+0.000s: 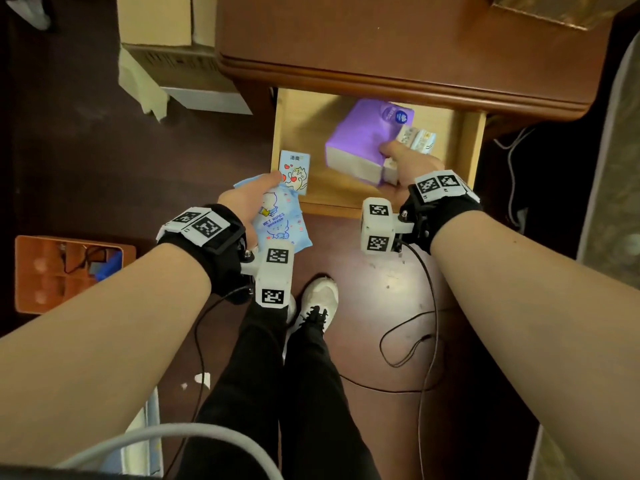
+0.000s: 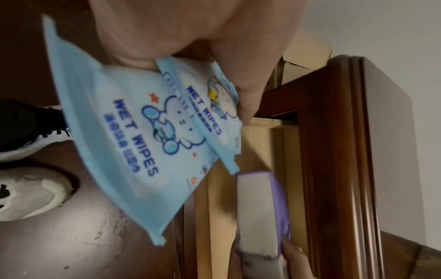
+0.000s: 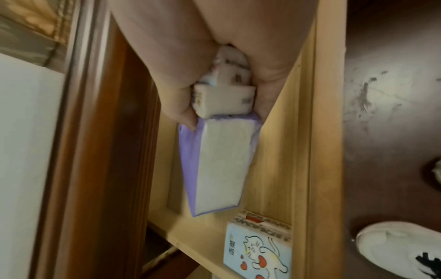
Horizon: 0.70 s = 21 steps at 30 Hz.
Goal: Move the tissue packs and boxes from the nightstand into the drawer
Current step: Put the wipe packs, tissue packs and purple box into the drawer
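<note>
1. The placing step is in hand: the drawer (image 1: 471, 147) of the nightstand (image 1: 398, 46) is pulled out, and both hands are loaded at its near edge.
2. The purple tissue pack (image 1: 363, 140) and some small white packs (image 1: 417, 138) are gripped together by the right hand (image 1: 412, 168), held inside the drawer on its right side.
3. Two blue wet-wipe packs (image 2: 133, 136) are clasped in the left hand (image 1: 249, 202), just near of the drawer's front left corner.
4. A cat-print tissue box (image 1: 295, 171) is already stood in the near left corner of the drawer.
5. Next, it is judged, the right-hand bundle is to be lowered and released, then the wipes are to be carried over the front edge and set beside the box.
</note>
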Tool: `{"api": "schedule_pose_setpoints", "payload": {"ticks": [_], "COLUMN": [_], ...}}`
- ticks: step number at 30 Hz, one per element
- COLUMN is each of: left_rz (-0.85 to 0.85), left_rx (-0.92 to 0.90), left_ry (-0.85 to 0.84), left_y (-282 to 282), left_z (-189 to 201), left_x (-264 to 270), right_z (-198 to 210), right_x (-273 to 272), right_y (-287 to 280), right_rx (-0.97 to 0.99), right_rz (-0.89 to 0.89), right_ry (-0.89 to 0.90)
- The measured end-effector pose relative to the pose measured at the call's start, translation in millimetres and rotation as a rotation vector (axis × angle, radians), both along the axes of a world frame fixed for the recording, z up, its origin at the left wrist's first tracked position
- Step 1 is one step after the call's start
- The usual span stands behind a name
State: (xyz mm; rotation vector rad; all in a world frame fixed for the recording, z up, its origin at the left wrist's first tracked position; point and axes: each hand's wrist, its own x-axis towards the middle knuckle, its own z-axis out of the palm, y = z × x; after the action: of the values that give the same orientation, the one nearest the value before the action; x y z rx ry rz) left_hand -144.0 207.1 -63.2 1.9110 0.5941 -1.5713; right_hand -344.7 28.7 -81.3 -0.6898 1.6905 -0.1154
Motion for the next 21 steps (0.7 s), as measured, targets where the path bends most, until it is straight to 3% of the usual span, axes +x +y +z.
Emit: {"api": "schedule_pose_setpoints", "payload": {"ticks": [4,7,14,19,21], "left_rz": [-0.031,-0.048,-0.039,-0.043,-0.041], "left_rx": [0.022,0.012,0.047,0.049,0.054], "left_ry": [0.012,0.020,0.052,0.011,0.009], "left_y": [-0.9,1.5,0.9,-1.8,-1.8], "left_z": [-3.1,-5.3,-2.5,4.8,7.6], "left_x": [2.3,2.6,2.5,0.8,0.4], "right_z": [6.0,4.0,-5.4,0.0,-4.4], "right_x": [24.7,48.0,83.1,87.3,82.3], "right_y": [-3.6,-8.0,1.0,-10.8,-17.2], "right_rx": [-0.006,-0.041,-0.030,-0.088,-0.111], "right_rz": [-0.197,-0.237,-0.109,0.164,0.159], "right_ry": [-0.078,-0.145,-0.170,0.085,0.107]}}
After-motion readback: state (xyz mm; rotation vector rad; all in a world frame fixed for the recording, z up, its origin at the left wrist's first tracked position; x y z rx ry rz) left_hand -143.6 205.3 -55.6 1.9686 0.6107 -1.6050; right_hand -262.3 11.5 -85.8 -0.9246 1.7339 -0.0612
